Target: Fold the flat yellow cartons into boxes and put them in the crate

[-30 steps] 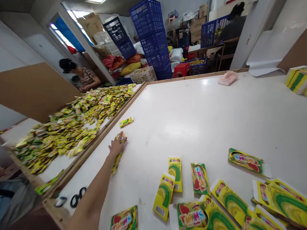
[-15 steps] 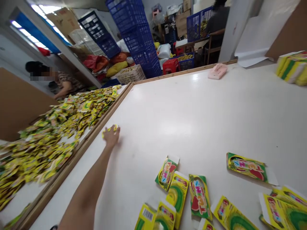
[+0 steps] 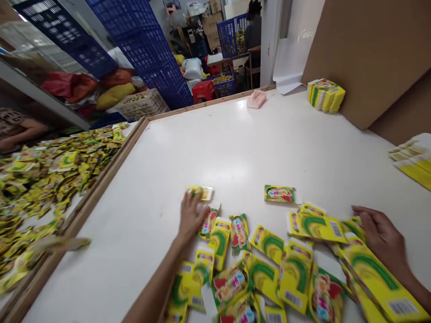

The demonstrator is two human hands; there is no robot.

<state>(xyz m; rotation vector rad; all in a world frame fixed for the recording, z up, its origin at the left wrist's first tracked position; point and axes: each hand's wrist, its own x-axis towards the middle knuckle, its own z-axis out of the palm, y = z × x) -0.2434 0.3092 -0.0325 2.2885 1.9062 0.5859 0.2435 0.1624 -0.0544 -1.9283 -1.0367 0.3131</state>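
Observation:
My left hand (image 3: pixel 191 217) reaches over the white table with its fingers bent down over a small yellow box (image 3: pixel 207 193); motion blurs the fingertips. Just below it lie loose, flat yellow-and-green boxes, among them a yellow box (image 3: pixel 220 242) and a box with a watermelon picture (image 3: pixel 239 232). At the right side of this pile is my right hand (image 3: pixel 384 240), thumb and fingers apart, beside a yellow box (image 3: pixel 353 228) and a longer yellow box (image 3: pixel 377 273). It does not visibly grip either one. One watermelon box (image 3: pixel 279 194) lies apart, above the pile.
A wooden strip (image 3: pixel 111 175) separates the white table (image 3: pixel 202 148) from heaped yellow packets (image 3: pixel 67 179) on the left. A pink block (image 3: pixel 256 99), stacked yellow boxes (image 3: pixel 326 95) and cardboard (image 3: pixel 363 58) stand at the back. Blue crates (image 3: pixel 148 49) and other people are beyond.
My left hand has come from near the wooden strip rightward to the pile, the small yellow box with it. The view has turned right, and my right hand has come into view.

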